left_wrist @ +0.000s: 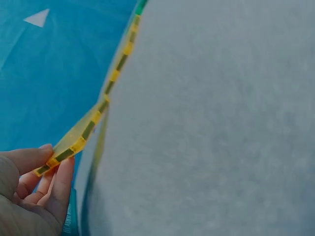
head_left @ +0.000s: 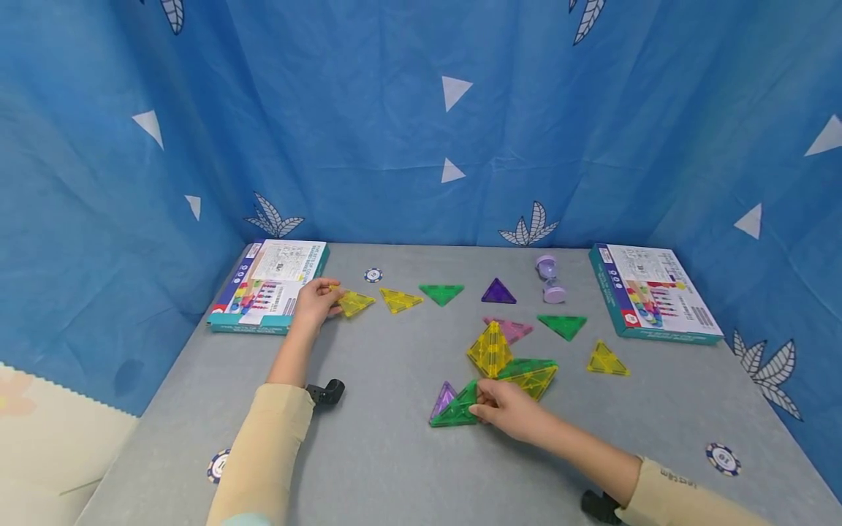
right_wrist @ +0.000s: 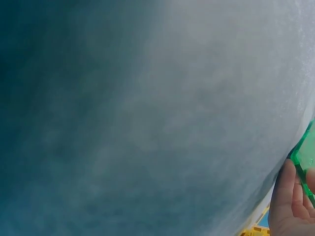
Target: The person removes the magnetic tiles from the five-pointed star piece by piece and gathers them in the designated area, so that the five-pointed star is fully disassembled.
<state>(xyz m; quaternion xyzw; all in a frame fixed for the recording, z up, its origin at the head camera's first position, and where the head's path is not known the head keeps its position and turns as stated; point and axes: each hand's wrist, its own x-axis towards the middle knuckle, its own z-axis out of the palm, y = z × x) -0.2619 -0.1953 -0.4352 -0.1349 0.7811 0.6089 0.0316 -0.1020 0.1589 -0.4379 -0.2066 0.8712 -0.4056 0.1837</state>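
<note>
My left hand [head_left: 316, 300] pinches a yellow triangular magnetic tile [head_left: 356, 303] by one corner, near the left box. In the left wrist view the thumb lies above that tile [left_wrist: 74, 142] and the fingers below. My right hand [head_left: 509, 410] holds a green triangular tile [head_left: 458, 410] at its right side; a purple triangle [head_left: 444, 398] stands against its left part. Only part of the green tile [right_wrist: 306, 152] shows in the right wrist view. Just behind the right hand are a yellow pyramid-like piece [head_left: 490, 351] and a green-and-yellow piece [head_left: 534, 376].
More triangles lie around: yellow [head_left: 400, 300], green [head_left: 442, 294], dark purple [head_left: 498, 292], pink [head_left: 513, 330], green [head_left: 562, 326], yellow [head_left: 607, 360]. Boxes stand at left [head_left: 270, 285] and right [head_left: 658, 296]. A lilac hourglass [head_left: 550, 279] lies at the back, before a blue curtain [head_left: 408, 131].
</note>
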